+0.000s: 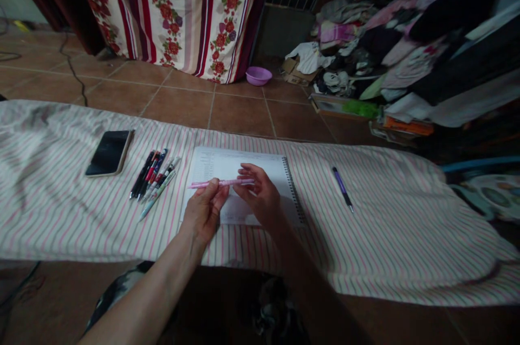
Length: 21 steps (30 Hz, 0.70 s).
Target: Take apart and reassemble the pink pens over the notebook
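Pink pen (227,182) over the pad (239,210) looks light, stiff and slippery, best held mid-way where the left hand (203,207) pinches it, while the right hand (260,193) spreads loose fingers around its three-o'clock end.

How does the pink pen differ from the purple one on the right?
Colour: the pink pen looks pink along its length, while the purple pen has a purple barrel with dark ends.
Place: the pink pen is held in the left hand over the notebook; the purple pen lies on the striped cloth.
Pose: the pink pen runs nearly crosswise; the purple pen slants.
Both are slender.
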Available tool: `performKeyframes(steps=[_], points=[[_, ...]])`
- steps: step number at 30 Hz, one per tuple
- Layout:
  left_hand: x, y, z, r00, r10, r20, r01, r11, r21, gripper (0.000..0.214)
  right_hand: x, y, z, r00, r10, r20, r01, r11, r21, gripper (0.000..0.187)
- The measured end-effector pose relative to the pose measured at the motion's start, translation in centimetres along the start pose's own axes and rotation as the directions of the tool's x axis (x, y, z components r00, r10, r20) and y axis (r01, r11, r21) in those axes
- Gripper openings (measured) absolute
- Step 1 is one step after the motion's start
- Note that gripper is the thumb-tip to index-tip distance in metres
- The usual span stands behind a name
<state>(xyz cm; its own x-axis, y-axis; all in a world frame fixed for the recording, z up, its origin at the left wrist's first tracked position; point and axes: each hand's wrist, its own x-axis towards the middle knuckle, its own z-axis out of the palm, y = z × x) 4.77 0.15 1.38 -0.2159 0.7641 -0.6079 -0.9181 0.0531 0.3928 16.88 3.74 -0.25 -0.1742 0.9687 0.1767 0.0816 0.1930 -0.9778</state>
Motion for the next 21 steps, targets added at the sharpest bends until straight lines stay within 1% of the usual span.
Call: performKeyframes(steps=[3,7,10,13,17,21], points=[[-0.07,-0.08,-0.1,1.0,-0.001,0.004,0.001,0.999,0.035,0.019,-0.15,-0.45,-0.48,0.992,-0.106,0.073,0.115,0.984,-0.136,0.029],[-0.04,-0.2,-0.19,1.0,0.023,0.008,-0.024,0.996,0.089,0.019,-0.15,-0.83,-0.63,0.971,-0.205,0.121,0.232,0.928,-0.293,0.009],[0.06,-0.22,-0.33,1.0,0.021,0.021,-0.024,0.993,0.112,0.019,-0.12,-0.74,-0.63,0.957,-0.249,0.148,0.284,0.901,-0.326,0.005],[0.1,-0.24,-0.45,0.999,0.013,0.043,-0.018,0.993,0.12,0.017,-0.14,-0.6,-0.64,0.955,-0.261,0.139,0.293,0.903,-0.315,0.008],[0.15,-0.41,-0.52,0.999,0.009,0.053,-0.015,0.993,0.117,0.015,-0.15,-0.67,-0.63,0.969,-0.223,0.107,0.246,0.915,-0.319,0.008],[0.33,-0.6,-0.53,0.998,0.015,0.063,-0.021,0.995,0.098,0.013,-0.08,-0.71,-0.71,0.97,-0.203,0.133,0.236,0.917,-0.32,0.009]])
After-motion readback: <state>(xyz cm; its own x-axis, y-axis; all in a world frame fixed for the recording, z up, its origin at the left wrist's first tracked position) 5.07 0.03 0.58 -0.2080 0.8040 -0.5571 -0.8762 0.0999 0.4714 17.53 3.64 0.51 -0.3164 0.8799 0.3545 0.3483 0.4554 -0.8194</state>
